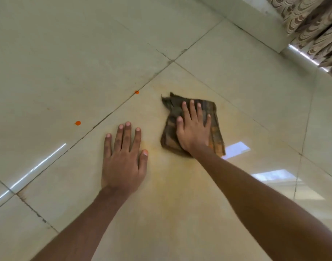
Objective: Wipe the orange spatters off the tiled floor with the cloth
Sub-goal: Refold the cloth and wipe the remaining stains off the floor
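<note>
Hands well apart, both spread flat: right hand point(193, 129) pressing the cloth point(216, 132) to the floor point(67, 53), left hand point(123, 157) bare on the floor beside it, bracing. Lean weight through the palm, sweep overlapping strokes across the pale orange smear point(172, 176), then reach left for the near spot point(78, 123) and the far spot point(136, 92) along the grout line point(112, 112); refold to a clean face, probably, against spreading.

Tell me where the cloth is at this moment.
In the head view the cloth lies right of centre on the floor tile, under the flat right hand, with the left hand to its left.
</note>
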